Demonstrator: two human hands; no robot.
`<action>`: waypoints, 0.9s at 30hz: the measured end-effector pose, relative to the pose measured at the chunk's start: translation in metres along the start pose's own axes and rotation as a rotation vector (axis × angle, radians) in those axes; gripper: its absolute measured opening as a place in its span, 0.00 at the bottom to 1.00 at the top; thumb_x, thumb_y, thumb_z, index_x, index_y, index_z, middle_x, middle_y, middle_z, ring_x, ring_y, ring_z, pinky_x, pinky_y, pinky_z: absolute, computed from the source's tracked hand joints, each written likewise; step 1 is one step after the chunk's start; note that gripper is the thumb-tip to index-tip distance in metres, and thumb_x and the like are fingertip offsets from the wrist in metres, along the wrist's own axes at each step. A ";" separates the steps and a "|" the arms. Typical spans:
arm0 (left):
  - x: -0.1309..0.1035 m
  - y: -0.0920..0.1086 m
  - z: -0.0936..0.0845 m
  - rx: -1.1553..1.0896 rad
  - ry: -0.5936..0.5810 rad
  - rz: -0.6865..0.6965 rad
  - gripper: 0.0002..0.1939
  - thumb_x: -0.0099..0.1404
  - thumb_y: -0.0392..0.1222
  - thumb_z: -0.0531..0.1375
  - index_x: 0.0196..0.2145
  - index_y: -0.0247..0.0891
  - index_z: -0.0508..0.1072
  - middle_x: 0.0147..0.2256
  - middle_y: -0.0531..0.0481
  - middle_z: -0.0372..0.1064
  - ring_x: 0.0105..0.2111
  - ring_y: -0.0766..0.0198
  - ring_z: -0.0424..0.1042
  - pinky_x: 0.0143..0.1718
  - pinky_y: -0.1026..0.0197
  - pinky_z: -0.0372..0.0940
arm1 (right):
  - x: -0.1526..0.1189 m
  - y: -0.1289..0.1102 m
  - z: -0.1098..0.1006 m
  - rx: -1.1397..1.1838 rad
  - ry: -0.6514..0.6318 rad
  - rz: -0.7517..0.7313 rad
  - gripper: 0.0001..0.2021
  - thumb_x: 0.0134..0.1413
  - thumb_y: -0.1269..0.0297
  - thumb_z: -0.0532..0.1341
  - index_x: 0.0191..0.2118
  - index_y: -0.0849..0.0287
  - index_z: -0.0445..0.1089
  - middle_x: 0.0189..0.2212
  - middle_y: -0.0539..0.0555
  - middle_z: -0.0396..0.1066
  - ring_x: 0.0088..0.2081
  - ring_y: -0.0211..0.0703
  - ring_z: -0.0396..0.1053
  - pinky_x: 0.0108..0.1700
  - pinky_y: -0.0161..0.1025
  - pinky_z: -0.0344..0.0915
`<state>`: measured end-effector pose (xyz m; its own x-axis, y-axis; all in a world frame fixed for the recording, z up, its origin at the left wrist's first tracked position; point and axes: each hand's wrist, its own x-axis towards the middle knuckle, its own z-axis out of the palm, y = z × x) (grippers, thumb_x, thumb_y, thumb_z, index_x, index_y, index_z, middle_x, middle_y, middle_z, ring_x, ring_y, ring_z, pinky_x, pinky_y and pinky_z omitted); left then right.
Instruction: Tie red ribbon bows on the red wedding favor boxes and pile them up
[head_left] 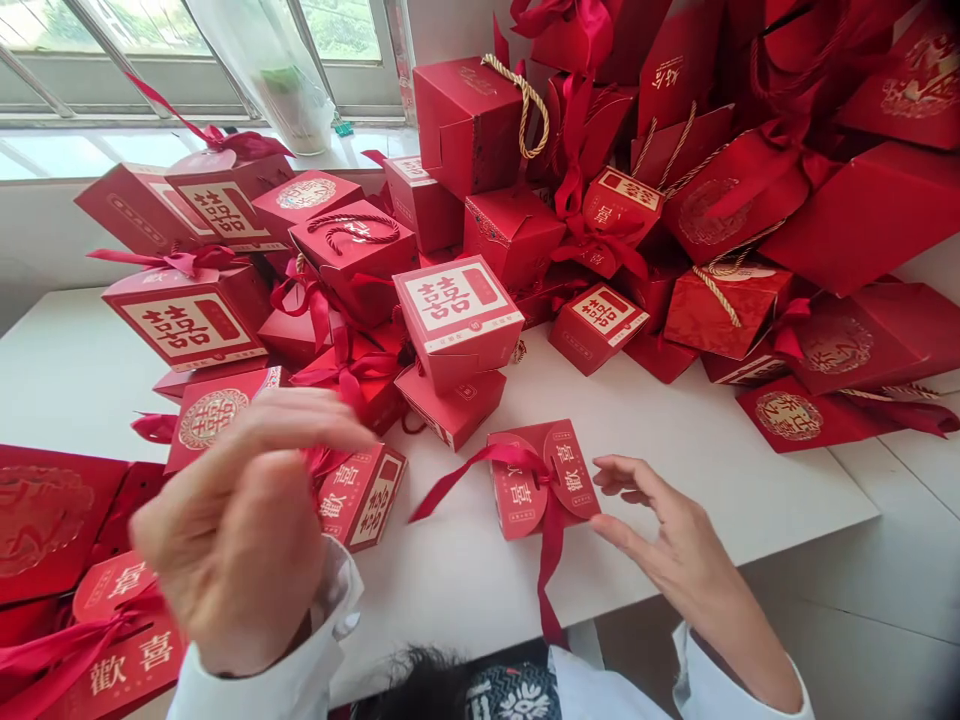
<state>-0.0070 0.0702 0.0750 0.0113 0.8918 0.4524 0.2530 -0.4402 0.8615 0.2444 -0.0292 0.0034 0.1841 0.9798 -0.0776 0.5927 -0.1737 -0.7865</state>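
A small red box (581,465) with a rounded, interlocking top stands near the front edge of the white table, a loosely tied dark-red ribbon (553,560) trailing from it. Close to the box's right side is my right hand (664,530), its thumb and fingers apart, with nothing between them. My left hand (247,530) is raised at the left, smeared by motion, its fingers bent; nothing can be made out in it. Behind it, partly hidden, lies another red box (382,500) with a ribbon.
Red gift boxes are heaped at the back and right, including a red box with gold cord (469,115). A pink-red box (457,310) sits on another in the middle. More boxes (45,515) crowd the left. The white table (450,590) ends at the front.
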 end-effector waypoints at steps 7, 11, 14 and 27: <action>-0.001 -0.021 0.053 0.365 -0.676 0.246 0.10 0.69 0.37 0.53 0.40 0.37 0.75 0.39 0.45 0.69 0.40 0.58 0.64 0.43 0.57 0.63 | 0.020 0.002 0.009 0.120 -0.008 0.000 0.16 0.58 0.51 0.57 0.48 0.52 0.68 0.46 0.54 0.72 0.44 0.47 0.70 0.48 0.46 0.65; -0.014 -0.032 0.070 0.462 -0.782 0.128 0.07 0.67 0.39 0.56 0.41 0.38 0.72 0.38 0.46 0.68 0.39 0.56 0.64 0.41 0.55 0.63 | 0.041 0.001 0.005 0.175 0.007 -0.031 0.13 0.58 0.54 0.59 0.45 0.52 0.70 0.45 0.53 0.72 0.43 0.45 0.70 0.47 0.44 0.65; -0.020 -0.033 0.066 0.433 -0.740 0.040 0.07 0.65 0.42 0.59 0.40 0.38 0.70 0.36 0.48 0.67 0.38 0.57 0.64 0.39 0.56 0.63 | 0.048 -0.003 0.008 0.199 0.082 -0.063 0.12 0.57 0.55 0.59 0.45 0.52 0.70 0.43 0.52 0.72 0.41 0.43 0.70 0.46 0.43 0.65; -0.024 -0.030 0.067 0.470 -0.705 0.013 0.08 0.68 0.41 0.55 0.32 0.37 0.69 0.30 0.50 0.67 0.32 0.60 0.64 0.36 0.58 0.60 | 0.013 0.003 0.028 0.372 0.057 0.124 0.16 0.57 0.48 0.57 0.43 0.55 0.61 0.34 0.51 0.68 0.32 0.40 0.68 0.33 0.35 0.64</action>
<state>0.0501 0.0688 0.0226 0.5781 0.8122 0.0781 0.6224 -0.5009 0.6015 0.2269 -0.0147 -0.0171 0.2859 0.9448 -0.1599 0.2406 -0.2323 -0.9424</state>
